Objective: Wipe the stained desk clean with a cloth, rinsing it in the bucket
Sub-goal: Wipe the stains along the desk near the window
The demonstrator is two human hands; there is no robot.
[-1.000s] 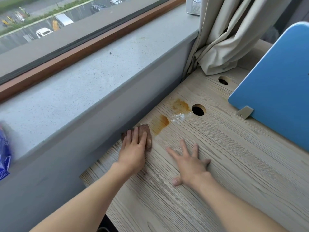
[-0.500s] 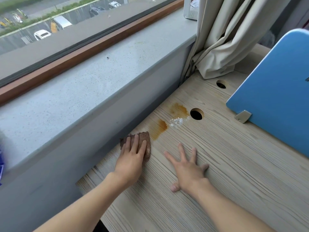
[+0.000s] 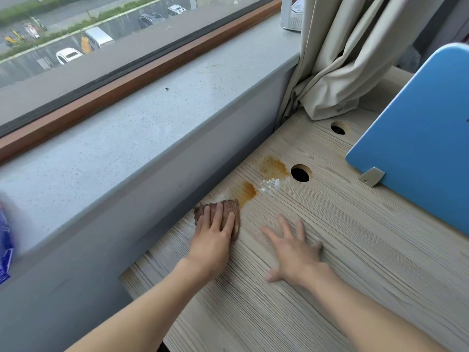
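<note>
Hardly shifted, left hand pins the soft, limp cloth under flat fingers beside the stain; right hand rests splayed, empty, on desk.

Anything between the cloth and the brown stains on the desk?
Nothing visible. The cloth, pressed under the left hand, sits at the edge of the nearer stain; white grains and the farther stain lie beyond, beside the cable hole. The right hand rests flat, off to the side.

Bare L hand, R hand, forearms.
</note>
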